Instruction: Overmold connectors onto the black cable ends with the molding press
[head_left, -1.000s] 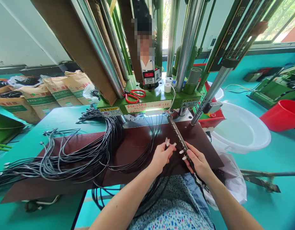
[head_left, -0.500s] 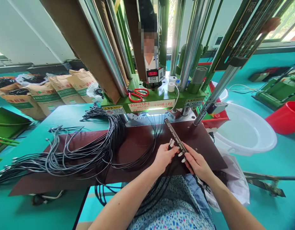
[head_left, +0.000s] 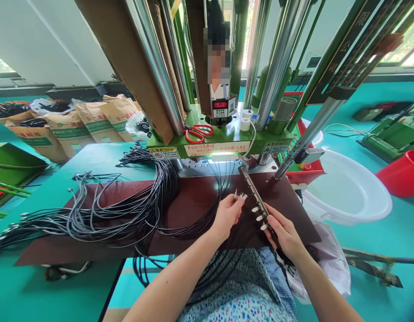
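Observation:
My right hand [head_left: 283, 230] grips the near end of a long, narrow metal bar [head_left: 249, 184] with notches along its side. Three silver cable connectors [head_left: 259, 218] stick out from the bar's left side, close to my right fingers. To the left of the bar, my left hand [head_left: 228, 215] pinches some small metal cable connectors [head_left: 242, 196], apart from the bar. How many it holds I cannot tell. Black cables [head_left: 210, 213] run across the brown board [head_left: 193, 201] to the machine and also hang down over my lap.
A large bundle of black cables [head_left: 126, 208] lies on the left. The green press [head_left: 227, 147] stands ahead, with red-handled scissors [head_left: 199, 133] on it. A white tub [head_left: 354, 197] and red bucket [head_left: 403, 174] are right; paper sacks [head_left: 66, 132] stand left. A person stands behind the press.
My left hand has drawn back leftward from the bar with connectors in its fingers. A third connector now shows on the bar. The view has shifted slightly.

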`<action>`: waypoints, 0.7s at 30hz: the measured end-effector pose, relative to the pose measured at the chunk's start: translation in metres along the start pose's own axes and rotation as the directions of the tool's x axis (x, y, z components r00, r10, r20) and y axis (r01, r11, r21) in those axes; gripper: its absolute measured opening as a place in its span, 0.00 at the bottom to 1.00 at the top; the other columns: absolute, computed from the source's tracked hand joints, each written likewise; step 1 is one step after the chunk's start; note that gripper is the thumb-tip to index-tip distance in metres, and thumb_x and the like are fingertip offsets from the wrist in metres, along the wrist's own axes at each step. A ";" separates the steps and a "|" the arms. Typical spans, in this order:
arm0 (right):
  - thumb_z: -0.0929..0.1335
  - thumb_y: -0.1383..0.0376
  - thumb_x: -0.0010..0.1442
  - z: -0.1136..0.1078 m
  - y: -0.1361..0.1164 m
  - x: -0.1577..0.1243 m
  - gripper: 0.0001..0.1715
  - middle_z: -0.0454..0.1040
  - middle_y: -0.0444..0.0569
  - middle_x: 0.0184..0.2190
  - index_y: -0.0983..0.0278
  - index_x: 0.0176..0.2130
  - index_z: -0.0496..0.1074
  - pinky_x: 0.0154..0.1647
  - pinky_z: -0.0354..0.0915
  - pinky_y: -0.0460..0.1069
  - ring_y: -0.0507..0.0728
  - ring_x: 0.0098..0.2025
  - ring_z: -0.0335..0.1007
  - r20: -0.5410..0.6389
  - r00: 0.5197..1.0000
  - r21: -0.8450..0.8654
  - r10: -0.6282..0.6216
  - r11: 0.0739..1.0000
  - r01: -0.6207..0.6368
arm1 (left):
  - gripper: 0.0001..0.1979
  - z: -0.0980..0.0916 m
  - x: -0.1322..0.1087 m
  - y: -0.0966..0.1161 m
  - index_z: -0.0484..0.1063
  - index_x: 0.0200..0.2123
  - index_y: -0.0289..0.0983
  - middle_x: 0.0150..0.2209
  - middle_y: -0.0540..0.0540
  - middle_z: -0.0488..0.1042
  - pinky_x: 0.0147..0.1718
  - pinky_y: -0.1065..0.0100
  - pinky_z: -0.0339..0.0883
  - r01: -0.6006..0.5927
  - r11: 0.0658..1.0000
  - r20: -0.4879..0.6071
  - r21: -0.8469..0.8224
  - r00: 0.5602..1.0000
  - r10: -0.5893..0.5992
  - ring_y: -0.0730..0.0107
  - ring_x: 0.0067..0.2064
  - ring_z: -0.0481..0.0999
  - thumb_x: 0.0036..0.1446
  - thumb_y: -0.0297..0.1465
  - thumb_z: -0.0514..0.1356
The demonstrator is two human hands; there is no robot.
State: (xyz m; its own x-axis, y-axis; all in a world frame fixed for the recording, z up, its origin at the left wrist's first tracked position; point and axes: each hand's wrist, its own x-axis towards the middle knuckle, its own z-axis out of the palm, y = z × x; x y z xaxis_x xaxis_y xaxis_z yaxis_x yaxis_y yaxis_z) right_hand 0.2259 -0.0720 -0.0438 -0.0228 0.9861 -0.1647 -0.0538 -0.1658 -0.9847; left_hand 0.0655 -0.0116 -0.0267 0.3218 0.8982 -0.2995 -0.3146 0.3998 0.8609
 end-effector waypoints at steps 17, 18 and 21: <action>0.59 0.55 0.62 0.000 -0.002 0.003 0.30 0.59 0.37 0.13 0.66 0.59 0.54 0.11 0.50 0.42 0.46 0.12 0.50 0.122 0.992 -0.215 -0.008 0.976 0.034 | 0.16 -0.002 0.003 0.002 0.61 0.22 0.36 0.14 0.59 0.54 0.15 0.76 0.40 -0.019 0.982 -0.087 0.187 0.996 0.036 0.85 0.15 0.49 0.41 0.40 0.63; 0.59 0.55 0.62 0.001 -0.003 0.004 0.30 0.58 0.37 0.13 0.66 0.59 0.54 0.11 0.49 0.42 0.46 0.12 0.50 0.127 0.992 -0.223 -0.007 0.974 0.035 | 0.16 -0.003 0.003 0.001 0.61 0.22 0.35 0.14 0.58 0.55 0.15 0.76 0.42 -0.047 0.976 -0.078 0.213 0.995 0.065 0.85 0.16 0.50 0.42 0.40 0.63; 0.60 0.55 0.62 0.002 -0.005 0.004 0.31 0.59 0.38 0.13 0.67 0.59 0.55 0.10 0.47 0.42 0.46 0.11 0.48 0.115 0.993 -0.166 0.006 0.986 0.013 | 0.15 -0.009 0.007 0.002 0.62 0.23 0.35 0.16 0.56 0.57 0.17 0.76 0.45 -0.136 0.953 -0.040 0.272 0.987 0.153 0.83 0.18 0.53 0.47 0.41 0.59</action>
State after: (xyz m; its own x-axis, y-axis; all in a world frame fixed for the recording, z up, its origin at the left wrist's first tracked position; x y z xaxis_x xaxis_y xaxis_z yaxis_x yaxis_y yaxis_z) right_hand 0.2240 -0.0668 -0.0397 -0.1380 0.9769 -0.1633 0.1123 -0.1484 -0.9825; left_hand 0.0589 -0.0032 -0.0305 0.2336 0.9554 -0.1808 -0.1006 0.2087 0.9728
